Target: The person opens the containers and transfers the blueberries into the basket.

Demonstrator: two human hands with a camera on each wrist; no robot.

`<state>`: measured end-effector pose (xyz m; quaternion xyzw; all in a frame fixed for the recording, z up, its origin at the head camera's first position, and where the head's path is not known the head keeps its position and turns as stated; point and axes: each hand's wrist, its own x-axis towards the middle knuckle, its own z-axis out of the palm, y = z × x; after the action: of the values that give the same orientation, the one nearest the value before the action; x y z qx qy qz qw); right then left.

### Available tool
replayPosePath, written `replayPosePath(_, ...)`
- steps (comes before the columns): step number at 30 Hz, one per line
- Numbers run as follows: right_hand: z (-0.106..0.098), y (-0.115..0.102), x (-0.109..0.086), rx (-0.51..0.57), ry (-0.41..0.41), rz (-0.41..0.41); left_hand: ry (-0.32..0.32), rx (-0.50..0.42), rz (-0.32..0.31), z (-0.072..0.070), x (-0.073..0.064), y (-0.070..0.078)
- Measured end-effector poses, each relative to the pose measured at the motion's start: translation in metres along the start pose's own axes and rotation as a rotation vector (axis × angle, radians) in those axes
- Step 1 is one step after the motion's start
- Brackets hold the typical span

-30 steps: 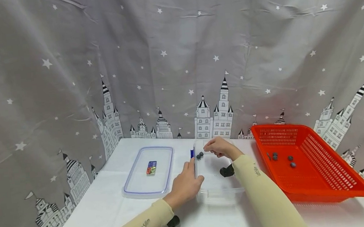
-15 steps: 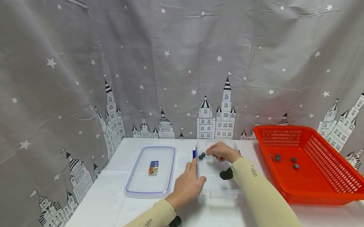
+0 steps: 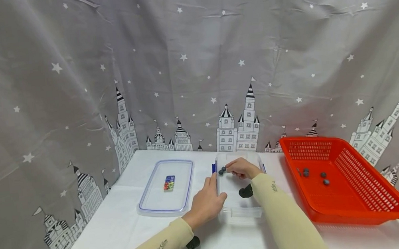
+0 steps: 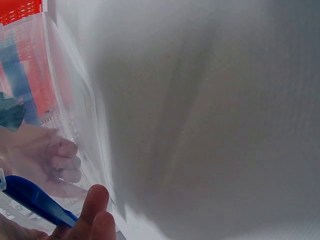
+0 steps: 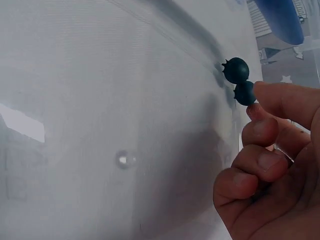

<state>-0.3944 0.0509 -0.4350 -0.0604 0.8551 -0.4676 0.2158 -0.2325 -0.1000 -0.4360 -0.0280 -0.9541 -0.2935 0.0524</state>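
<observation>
Two dark blueberries (image 5: 236, 70), toy-like with pointed crowns, sit touching each other in the right wrist view. My right hand (image 3: 242, 168) reaches inside a clear plastic container (image 3: 242, 212) and pinches the nearer one between thumb and index finger. The other fingers curl toward the palm. My left hand (image 3: 206, 200) grips the container's left side, thumb over the rim and fingers along the outer wall. By its fingertips a blue latch (image 4: 35, 197) sticks out in the left wrist view.
Left of the container lies its clear lid (image 3: 146, 211) with a blue seal and a colourful label (image 3: 169, 183). At the right stands a red perforated basket (image 3: 351, 202) with several more blueberries (image 3: 326, 182) in it. A grey castle-print curtain (image 3: 184, 41) hangs behind the white table (image 3: 131, 235).
The whole head view has shifted slightly right. Both hands stay at the container, the right one at the same pair of blueberries, its forearm slightly further left over the box.
</observation>
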Motion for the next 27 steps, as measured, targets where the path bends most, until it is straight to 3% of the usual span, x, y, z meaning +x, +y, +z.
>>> replayPosePath(7,0.002,-0.004,-0.001,-0.016,-0.023,-0.022,0.007,0.001,-0.015,0.0,0.001,-0.001)
replayPosePath(27,0.016,-0.001,0.011,-0.022,0.117,0.042,0.018,-0.003,0.019,0.001,0.001,-0.001)
